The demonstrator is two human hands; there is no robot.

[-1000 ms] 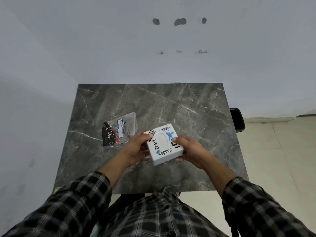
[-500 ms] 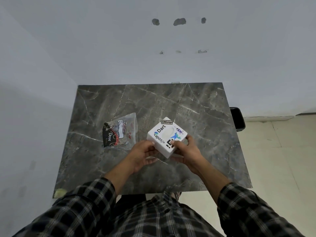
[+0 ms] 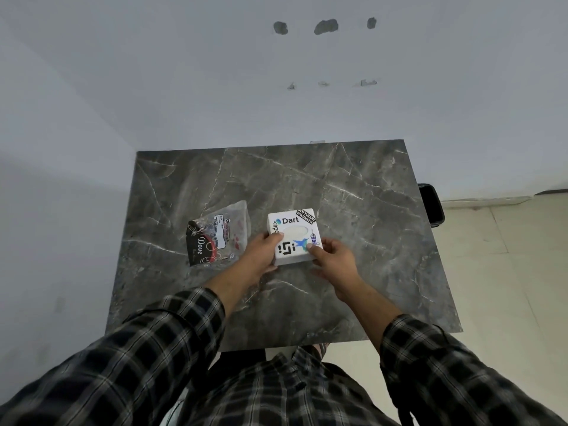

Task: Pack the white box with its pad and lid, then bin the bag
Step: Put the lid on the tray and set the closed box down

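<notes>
Gripping white box both hands' fingers; bag just left, black bin beyond table edge.

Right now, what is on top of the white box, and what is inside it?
On top of the white box are stickers and the thumbs of both hands, left hand and right hand. The box looks closed, so its inside is hidden.

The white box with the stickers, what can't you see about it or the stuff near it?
Head view only:
- Inside the white box: its closed top hides any pad.
- The "code" sticker: partly covered by the left hand.
- The box's near corners: under the left hand and right hand.
- Small print on the plastic bag: too tiny to read.
- The black bin: mostly hidden behind the table edge.
</notes>
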